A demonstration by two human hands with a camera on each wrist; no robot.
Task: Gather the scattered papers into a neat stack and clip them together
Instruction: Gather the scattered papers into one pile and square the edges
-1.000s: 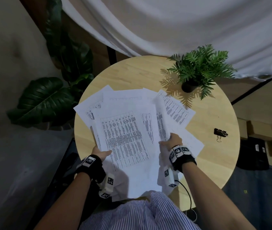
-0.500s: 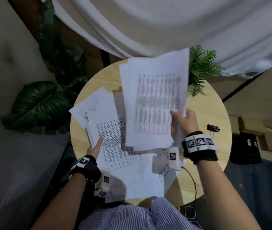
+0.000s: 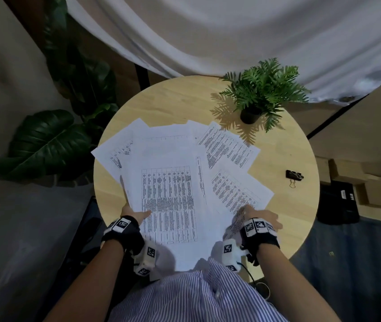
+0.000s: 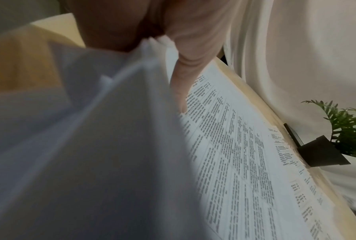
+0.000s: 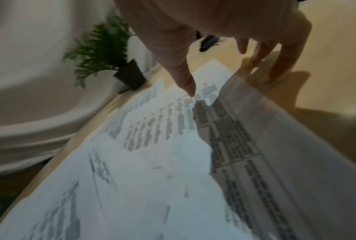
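My left hand [image 3: 136, 213] is at the near-left edge of the papers [image 3: 173, 182], thumb lying on top of the printed sheet, fingers under the lifted edge, so it is gripping the sheets there. In the left wrist view the thumb [image 4: 185, 78] presses down on the print and blank sheet edges curl up against the palm. My right hand [image 3: 260, 217] is at the near-right edge of the pile. In the right wrist view the thumb [image 5: 185, 78] points down onto a printed page and the other fingers [image 5: 275, 65] are behind a raised sheet edge, lightly curled; looks like a loose pinch on that sheet, blurred though.

Papers lie between my hands, fanned out and overlapping, not squared; several corners stick out beyond my left hand and far ahead, and two printed sheets splay out past my right hand. The near edge of the pile hangs over the round wooden table [image 3: 175, 101] toward my striped shirt [image 3: 196, 298].

Binder clip [image 3: 294, 175] sits on the bare table well off to the right of my right hand, apart from the papers. Small potted plant [image 3: 261, 94] is far ahead of my right hand, just beyond the sheets. White cloth [image 3: 208, 31] hangs behind the table. Large dark leaves [image 3: 45, 140] are out past my left hand.
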